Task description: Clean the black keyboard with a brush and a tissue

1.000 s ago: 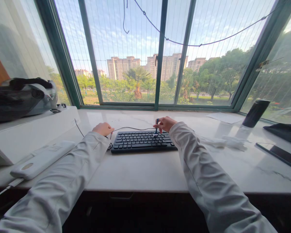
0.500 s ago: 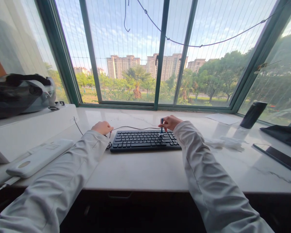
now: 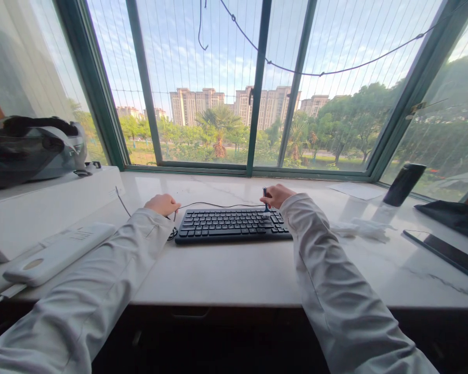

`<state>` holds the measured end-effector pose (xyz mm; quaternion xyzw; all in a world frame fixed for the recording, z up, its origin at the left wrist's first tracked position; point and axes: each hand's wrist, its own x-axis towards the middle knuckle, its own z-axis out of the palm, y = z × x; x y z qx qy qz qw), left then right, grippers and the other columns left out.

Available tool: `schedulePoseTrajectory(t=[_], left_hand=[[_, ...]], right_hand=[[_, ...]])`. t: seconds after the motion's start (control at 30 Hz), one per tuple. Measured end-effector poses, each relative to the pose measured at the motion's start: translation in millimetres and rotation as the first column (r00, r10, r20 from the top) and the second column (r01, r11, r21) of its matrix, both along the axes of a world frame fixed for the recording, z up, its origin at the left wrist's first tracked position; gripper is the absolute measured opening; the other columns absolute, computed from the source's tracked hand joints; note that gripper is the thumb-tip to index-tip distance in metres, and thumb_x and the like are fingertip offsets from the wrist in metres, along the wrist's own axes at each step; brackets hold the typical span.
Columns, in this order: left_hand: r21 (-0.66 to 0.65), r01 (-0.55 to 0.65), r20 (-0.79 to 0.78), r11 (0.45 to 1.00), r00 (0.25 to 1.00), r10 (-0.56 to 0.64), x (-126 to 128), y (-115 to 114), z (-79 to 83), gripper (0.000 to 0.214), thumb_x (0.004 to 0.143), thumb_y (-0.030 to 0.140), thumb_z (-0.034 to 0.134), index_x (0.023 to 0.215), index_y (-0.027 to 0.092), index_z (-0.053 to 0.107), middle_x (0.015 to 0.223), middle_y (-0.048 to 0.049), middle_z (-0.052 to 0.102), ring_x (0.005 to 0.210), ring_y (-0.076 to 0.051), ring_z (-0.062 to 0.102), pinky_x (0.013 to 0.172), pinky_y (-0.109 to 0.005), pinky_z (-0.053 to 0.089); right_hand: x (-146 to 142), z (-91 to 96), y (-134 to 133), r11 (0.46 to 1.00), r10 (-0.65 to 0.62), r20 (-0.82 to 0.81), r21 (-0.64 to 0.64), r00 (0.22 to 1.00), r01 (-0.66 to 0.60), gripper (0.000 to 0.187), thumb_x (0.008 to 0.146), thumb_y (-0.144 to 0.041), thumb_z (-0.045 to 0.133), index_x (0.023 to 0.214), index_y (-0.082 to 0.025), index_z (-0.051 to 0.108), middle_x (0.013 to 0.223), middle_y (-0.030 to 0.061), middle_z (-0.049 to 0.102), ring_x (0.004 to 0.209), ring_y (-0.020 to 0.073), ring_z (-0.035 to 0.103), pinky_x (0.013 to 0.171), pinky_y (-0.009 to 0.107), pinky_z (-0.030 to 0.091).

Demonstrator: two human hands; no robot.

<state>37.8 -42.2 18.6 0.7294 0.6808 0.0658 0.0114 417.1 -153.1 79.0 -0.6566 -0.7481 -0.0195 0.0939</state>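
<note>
One small brush (image 3: pixel 266 209), pinched upright by the right hand (image 3: pixel 277 196), meets the black keyboard (image 3: pixel 226 227) beneath it; the left hand (image 3: pixel 163 204) seems to pinch a cable (image 3: pixel 197 203). Brushing looks underway; how much remains is unclear.

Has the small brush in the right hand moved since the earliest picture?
Yes, to the right: the small brush, in the right hand, was almost directly below the window's central post and now sits clearly right of it.
</note>
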Motion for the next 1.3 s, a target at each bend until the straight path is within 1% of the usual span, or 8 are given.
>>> schedulePoseTrajectory(t=[0.37,0.53,0.6,0.7,0.87,1.03,1.17,1.3], left_hand=[[-0.004,-0.006,0.012,1.0,1.0,0.006,1.7,-3.5,2.0,0.039,0.071,0.054,0.049,0.079,0.025,0.075,0.083,-0.0093,0.068,0.084,-0.025,0.062,0.071,-0.03,0.045],[0.002,-0.008,0.019,1.0,1.0,0.008,1.8,-3.8,1.9,0.04,0.07,0.055,0.051,0.077,0.024,0.075,0.081,-0.0095,0.068,0.083,-0.025,0.062,0.071,-0.029,0.045],[0.003,-0.004,0.013,1.0,1.0,0.004,2.0,-4.5,2.4,0.039,0.071,0.054,0.05,0.078,0.025,0.075,0.083,-0.0094,0.069,0.083,-0.025,0.062,0.071,-0.028,0.045],[0.006,0.005,-0.001,1.0,1.0,-0.005,2.2,-4.8,2.7,0.039,0.071,0.054,0.049,0.077,0.025,0.075,0.088,-0.0091,0.069,0.084,-0.024,0.062,0.071,-0.028,0.045],[0.02,0.013,-0.01,1.0,1.0,-0.013,-0.2,0.1,-1.7,0.039,0.072,0.053,0.049,0.079,0.025,0.076,0.088,-0.0084,0.07,0.084,-0.023,0.062,0.071,-0.027,0.045],[0.034,0.013,0.004,0.999,1.0,-0.013,-2.7,4.8,-7.1,0.04,0.072,0.054,0.049,0.081,0.026,0.076,0.084,-0.0079,0.069,0.083,-0.023,0.062,0.071,-0.027,0.045],[0.034,0.022,0.01,0.999,1.0,-0.023,-2.1,3.8,-6.9,0.039,0.072,0.052,0.05,0.081,0.025,0.076,0.084,-0.0082,0.069,0.083,-0.023,0.062,0.071,-0.027,0.045],[0.032,0.029,0.011,0.999,1.0,-0.029,-1.0,2.1,-5.2,0.037,0.072,0.05,0.05,0.081,0.025,0.076,0.086,-0.0086,0.07,0.083,-0.023,0.062,0.071,-0.027,0.045]], right_hand=[[3.9,-2.5,3.3,0.993,-0.112,0.04,0.044,0.993,0.11,0.025,0.085,-0.036,0.055,0.08,-0.015,0.068,0.08,0.0118,0.069,0.075,0.0196,0.062,0.063,0.026,0.042],[1.9,0.0,3.0,0.98,-0.155,0.073,0.139,0.985,0.143,0.031,0.086,-0.04,0.052,0.086,-0.014,0.069,0.087,0.0144,0.068,0.079,0.0217,0.062,0.067,0.028,0.043],[-2.7,-0.3,3.6,0.972,-0.11,0.045,0.212,0.993,0.098,0.032,0.088,-0.039,0.048,0.086,-0.014,0.068,0.086,0.0146,0.069,0.079,0.0219,0.062,0.069,0.028,0.042],[-19.9,-3.8,4.5,0.952,0.065,-0.037,0.302,0.997,-0.05,0.029,0.09,-0.037,0.047,0.089,-0.015,0.066,0.084,0.0111,0.07,0.079,0.0197,0.063,0.07,0.026,0.041],[-71.2,-16.5,1.8,0.905,0.339,-0.241,0.348,0.909,-0.245,0.018,0.091,-0.03,0.049,0.09,-0.018,0.062,0.073,0.0015,0.07,0.069,0.012,0.062,0.068,0.02,0.04],[-112.0,-32.1,-4.4,0.907,0.376,-0.418,0.346,0.827,-0.238,0.014,0.089,-0.028,0.052,0.087,-0.019,0.062,0.071,-0.0013,0.07,0.066,0.0109,0.062,0.067,0.02,0.041],[-125.6,-42.2,-6.2,0.912,0.407,-0.556,0.284,0.725,-0.295,0.019,0.09,-0.032,0.05,0.095,-0.021,0.064,0.08,-0.0007,0.073,0.074,0.011,0.065,0.069,0.02,0.043],[-133.0,-49.3,-6.4,0.884,0.465,-0.579,0.265,0.67,-0.384,0.025,0.09,-0.037,0.05,0.1,-0.023,0.068,0.085,-0.0014,0.073,0.077,0.0115,0.064,0.071,0.021,0.043]])
